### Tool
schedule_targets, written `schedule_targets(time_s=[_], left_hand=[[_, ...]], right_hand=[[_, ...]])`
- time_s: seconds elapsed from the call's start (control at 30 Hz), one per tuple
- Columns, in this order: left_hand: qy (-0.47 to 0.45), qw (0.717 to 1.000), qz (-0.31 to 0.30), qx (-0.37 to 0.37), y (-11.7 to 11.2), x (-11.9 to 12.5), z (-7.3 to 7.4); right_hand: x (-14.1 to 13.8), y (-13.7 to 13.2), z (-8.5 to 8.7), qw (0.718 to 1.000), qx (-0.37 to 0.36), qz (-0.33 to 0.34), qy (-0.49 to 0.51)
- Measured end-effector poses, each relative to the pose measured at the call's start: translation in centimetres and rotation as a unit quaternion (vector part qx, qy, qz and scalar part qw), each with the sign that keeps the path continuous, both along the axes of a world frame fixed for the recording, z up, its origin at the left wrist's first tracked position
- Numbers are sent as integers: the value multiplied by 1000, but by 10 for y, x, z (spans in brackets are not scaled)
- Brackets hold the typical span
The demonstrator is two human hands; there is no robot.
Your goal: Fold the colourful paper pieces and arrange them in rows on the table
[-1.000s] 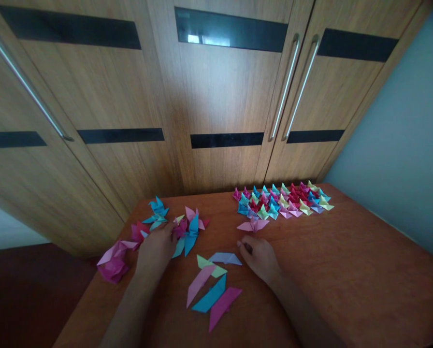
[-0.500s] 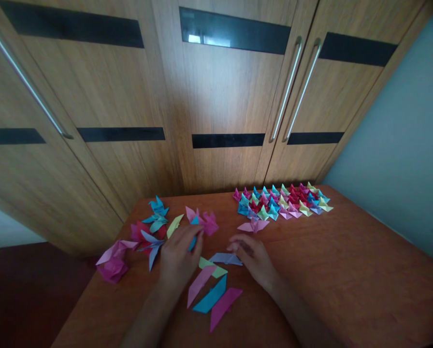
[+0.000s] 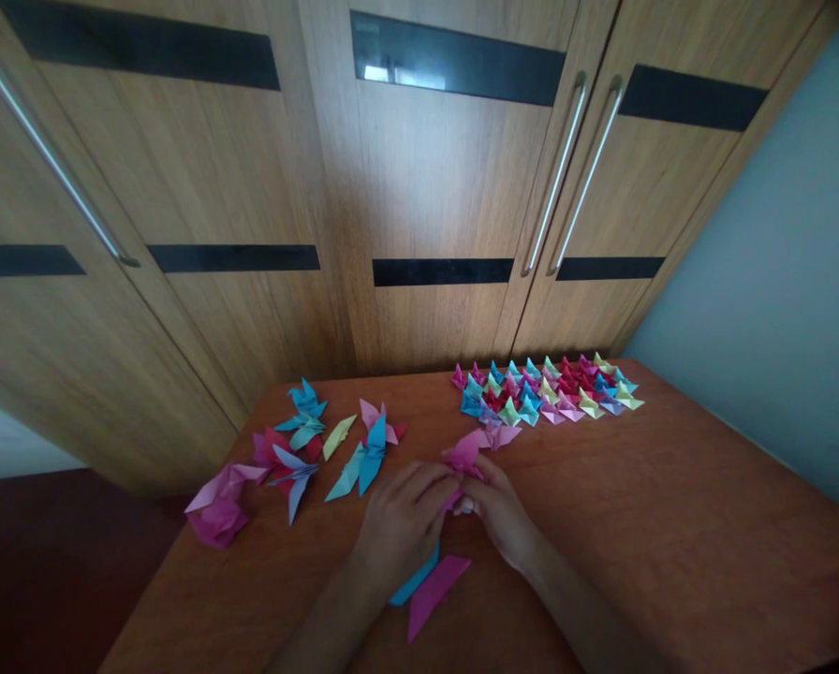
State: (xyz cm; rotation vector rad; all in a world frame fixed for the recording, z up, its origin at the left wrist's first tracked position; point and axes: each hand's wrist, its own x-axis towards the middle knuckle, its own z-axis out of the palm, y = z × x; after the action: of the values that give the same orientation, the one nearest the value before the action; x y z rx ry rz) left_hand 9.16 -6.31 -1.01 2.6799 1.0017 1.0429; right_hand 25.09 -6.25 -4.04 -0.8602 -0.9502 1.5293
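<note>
"What are the hands doing?"

"The left hand [image 3: 402,517] and the right hand [image 3: 502,517] are meeting, and fingers of both are pinching the magenta piece [image 3: 466,449] between them, over the table [image 3: 644,534]."

"Which step is this?"

"I think the person is adjusting this one piece; fingers are hiding its exact folds. The next move, I judge, is calling for a light, steady grip."

"And around?"

"A blue strip [image 3: 418,578] and a magenta strip [image 3: 436,595] are lying nearest. A pink crane [image 3: 502,436] is resting just behind; farther, small cranes [image 3: 568,386] are standing in rows."
</note>
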Motion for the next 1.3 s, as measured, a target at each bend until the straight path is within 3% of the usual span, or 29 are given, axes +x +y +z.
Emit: schedule_targets(time_s=[0.13, 0.23, 0.37, 0.53, 0.67, 0.8, 0.87, 0.93, 1.1, 1.3], left_hand=[[-47, 998, -5, -52, 0, -1, -1], [-110, 988, 46, -95, 1, -2, 2], [-172, 965, 98, -172, 3, -4, 7], [-165, 955, 56, -240, 6, -1, 9], [-202, 934, 73, -287, 8, -1, 12], [-263, 885, 75, -377, 13, -2, 8], [-261, 867, 50, -421, 14, -2, 3], [-228, 872, 40, -432, 15, -2, 0], [-156, 906, 21, -392, 13, -5, 2], [-170, 889, -13, -425, 13, -10, 4]], right_hand=[[5, 4, -2, 998, 9, -38, -39], [8, 6, 0, 995, 20, -44, -84], [8, 5, 5, 990, 54, 12, -132], [6, 1, 3, 973, 102, 50, -200], [9, 3, 3, 973, 109, -43, -199], [16, 8, 4, 985, 76, -110, -110], [19, 8, 3, 993, 43, -96, -54], [20, 8, 2, 997, 26, -65, -29], [18, 5, 2, 996, 35, -7, -80], [19, 1, 10, 991, 34, 55, -120]])
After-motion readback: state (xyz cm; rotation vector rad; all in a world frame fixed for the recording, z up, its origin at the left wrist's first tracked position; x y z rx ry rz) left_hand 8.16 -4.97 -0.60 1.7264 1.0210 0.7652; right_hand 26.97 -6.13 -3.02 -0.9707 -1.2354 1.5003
